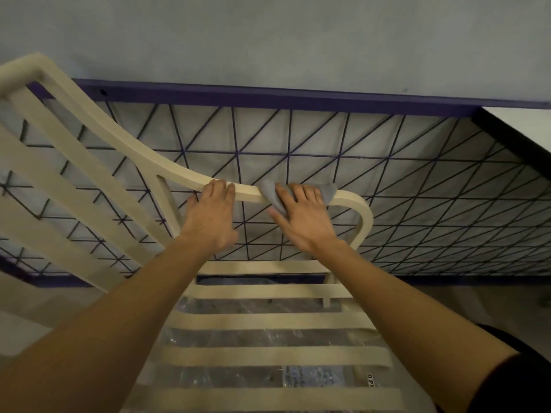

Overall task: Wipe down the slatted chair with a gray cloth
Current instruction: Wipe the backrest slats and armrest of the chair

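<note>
Wiping the armrest (pixel 247 193) of the cream slatted chair (pixel 268 320); step in hand: the rail's top near its front end.

The gray cloth (pixel 328 192) lies draped over the armrest, crosswise to it, just short of the front bend (pixel 366 216), with a flap hanging on the near side. The right hand (pixel 304 219) covers the cloth, fingers curled over the rail and thumb against the hanging flap. The left hand (pixel 213 216) grips the bare armrest just beside the cloth, on the backrest side, fingers over the top and thumb below.

The armrest's long axis runs from the backrest (pixel 59 162) at upper left towards the right, where it curls downward.

The next move probably calls for sliding the cloth along this axis under steady pressure while the left hand braces the chair. The seat slats, below the armrest, appear not yet attended to.
</note>
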A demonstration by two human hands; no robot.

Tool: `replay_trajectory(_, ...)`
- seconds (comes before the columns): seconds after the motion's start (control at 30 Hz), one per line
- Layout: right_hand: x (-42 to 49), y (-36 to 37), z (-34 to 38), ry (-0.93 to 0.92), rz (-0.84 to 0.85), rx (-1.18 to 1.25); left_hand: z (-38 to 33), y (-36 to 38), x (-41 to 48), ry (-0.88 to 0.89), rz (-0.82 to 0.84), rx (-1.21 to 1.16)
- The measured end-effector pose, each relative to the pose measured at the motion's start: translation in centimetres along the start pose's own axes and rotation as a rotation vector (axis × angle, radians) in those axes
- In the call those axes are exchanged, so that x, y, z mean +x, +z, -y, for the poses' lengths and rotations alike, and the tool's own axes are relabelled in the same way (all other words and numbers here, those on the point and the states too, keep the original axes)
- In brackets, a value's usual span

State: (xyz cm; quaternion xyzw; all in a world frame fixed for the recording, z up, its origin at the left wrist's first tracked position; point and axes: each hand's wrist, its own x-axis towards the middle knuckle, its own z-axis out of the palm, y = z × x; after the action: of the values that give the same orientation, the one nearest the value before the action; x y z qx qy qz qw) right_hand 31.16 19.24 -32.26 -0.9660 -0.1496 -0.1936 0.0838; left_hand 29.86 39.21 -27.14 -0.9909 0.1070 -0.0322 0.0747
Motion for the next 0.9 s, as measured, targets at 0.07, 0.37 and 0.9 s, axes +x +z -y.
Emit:
replay_trajectory(0.07,-0.4,-0.5,-1.2,0.042,-0.017,0.037,-0.2,0.0,0.1,0.002,0.011,0.015)
replay_trajectory(0.37,-0.9,-0.4,-3.1,0.175,-0.164,0.265,-0.2,0.1,0.1,0.006,0.017,0.032)
replay_trajectory(0.9,-3.7,-3.9,-9.0,0.165,-0.173,0.504,-0.1,1.0,0.4,-0.011,-0.033,0.001)
